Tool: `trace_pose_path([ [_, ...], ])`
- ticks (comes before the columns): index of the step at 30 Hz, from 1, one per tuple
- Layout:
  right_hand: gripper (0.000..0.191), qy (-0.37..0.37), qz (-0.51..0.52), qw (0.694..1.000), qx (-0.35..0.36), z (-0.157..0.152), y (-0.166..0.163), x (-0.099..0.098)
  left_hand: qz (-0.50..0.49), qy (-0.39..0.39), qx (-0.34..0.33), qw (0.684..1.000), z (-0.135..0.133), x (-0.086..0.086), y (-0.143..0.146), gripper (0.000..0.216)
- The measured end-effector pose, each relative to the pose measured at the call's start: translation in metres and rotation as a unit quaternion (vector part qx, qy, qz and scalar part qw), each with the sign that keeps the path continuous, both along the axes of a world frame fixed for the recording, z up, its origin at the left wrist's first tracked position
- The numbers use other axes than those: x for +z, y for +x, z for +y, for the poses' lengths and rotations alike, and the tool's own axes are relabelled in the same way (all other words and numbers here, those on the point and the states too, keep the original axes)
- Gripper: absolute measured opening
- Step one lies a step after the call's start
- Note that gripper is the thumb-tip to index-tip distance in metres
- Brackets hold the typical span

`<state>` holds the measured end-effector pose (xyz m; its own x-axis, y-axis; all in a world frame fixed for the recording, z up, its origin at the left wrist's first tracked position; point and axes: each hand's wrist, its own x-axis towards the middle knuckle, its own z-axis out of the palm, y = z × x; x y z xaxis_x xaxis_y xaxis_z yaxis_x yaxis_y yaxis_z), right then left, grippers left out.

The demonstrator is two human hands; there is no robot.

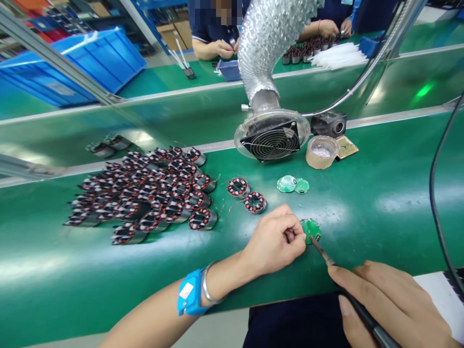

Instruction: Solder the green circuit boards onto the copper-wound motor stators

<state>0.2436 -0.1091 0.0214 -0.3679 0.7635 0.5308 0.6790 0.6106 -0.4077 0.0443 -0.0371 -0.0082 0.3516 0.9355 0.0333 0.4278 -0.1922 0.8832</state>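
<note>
My left hand [273,241] is closed in a pinch on a small round green circuit board [311,229] that lies on the green bench [380,193]. My right hand [387,302] grips a soldering iron [348,290] like a pen, and its tip touches the board's near edge. Two motor stators [246,195] with copper windings sit just beyond my left hand. Two more green boards [293,184] lie farther back. A blue wrist strap [190,292] and a metal bangle circle my left wrist.
A large pile of stators [145,193] covers the bench's left side. A fume fan [272,137] on a silver duct stands behind, beside a round tub [322,152] and a brass sponge pad. A black cable [435,203] hangs at right. Another person's hands [224,48] work across the far bench, near blue bins [97,63].
</note>
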Motion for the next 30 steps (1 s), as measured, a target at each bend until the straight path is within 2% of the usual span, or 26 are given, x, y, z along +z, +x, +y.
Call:
trace_pose_path([
  [6,0.03,-0.008,-0.024,0.999,0.044,0.001,-0.001,0.003,0.01,0.008,-0.001,1.0,0.0,-0.001,0.0,0.01],
  [11,0.029,-0.007,-0.028,0.999,0.024,-0.001,0.006,0.007,0.008,0.005,-0.009,1.0,0.001,-0.001,-0.002,0.01],
  [14,0.03,0.002,-0.047,0.998,0.045,0.004,0.015,0.008,0.002,0.004,-0.013,1.0,0.002,0.0,-0.002,0.01],
  [18,0.04,0.006,0.002,0.999,0.036,0.025,0.011,-0.006,0.011,0.009,-0.019,1.0,0.002,0.001,-0.001,0.01],
  [20,0.035,-0.011,0.038,0.999,0.037,0.037,0.003,-0.017,0.015,0.009,-0.027,0.999,0.003,0.002,-0.005,0.008],
  [22,0.027,-0.031,0.063,0.995,0.071,0.046,-0.006,-0.028,0.009,0.001,-0.041,0.999,0.005,0.003,-0.012,0.006],
  [25,0.025,-0.044,0.088,0.991,0.093,0.054,-0.012,-0.038,0.025,0.026,-0.09,0.995,0.007,0.0,-0.03,0.019],
  [28,0.027,-0.036,0.093,0.991,0.089,0.055,-0.013,-0.042,0.062,0.087,-0.158,0.982,0.008,-0.009,-0.043,0.012],
  [30,0.028,-0.03,0.092,0.991,0.089,0.055,-0.012,-0.043,0.049,0.102,-0.173,0.978,0.007,-0.014,-0.044,0.01],
])
